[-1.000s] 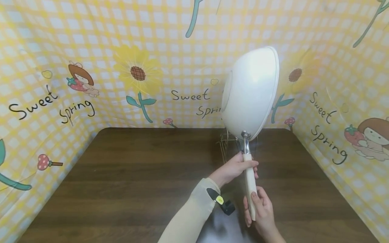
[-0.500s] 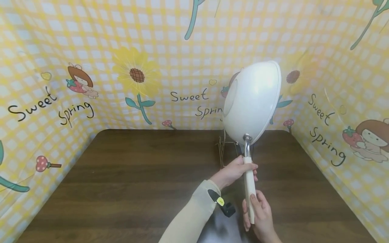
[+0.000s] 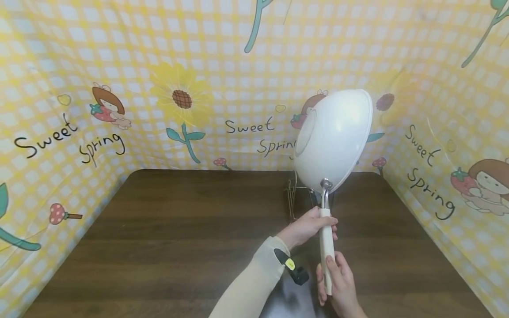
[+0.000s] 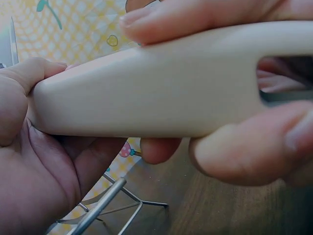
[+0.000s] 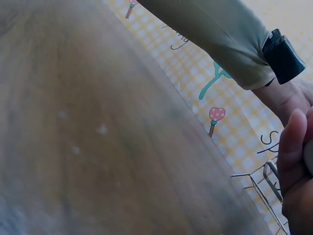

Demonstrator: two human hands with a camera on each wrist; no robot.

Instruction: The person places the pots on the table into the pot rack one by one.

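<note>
A white frying pan (image 3: 334,137) with deep rounded sides is held up on edge, its underside turned left and its cream handle (image 3: 327,238) pointing down. High on the handle, just below the metal neck, my left hand (image 3: 304,227) grips it with the thumb across the front. My right hand (image 3: 339,282) holds the lower end between thumb and fingers. Up close in the left wrist view, the handle (image 4: 132,93) shows a hanging slot near the right fingers. Only part of my right hand (image 5: 296,166) appears at the edge of the right wrist view.
Behind the pan, a metal wire rack (image 3: 293,194) stands on the dark wooden table (image 3: 191,229), partly hidden by the pan and left hand. Yellow checked cloth (image 3: 238,79) walls in the back and sides. A black wrist camera (image 3: 298,276) hangs below the left sleeve.
The pan has come down and slightly to the right, with both hands keeping their places on the handle. More of the wire rack shows behind it.
</note>
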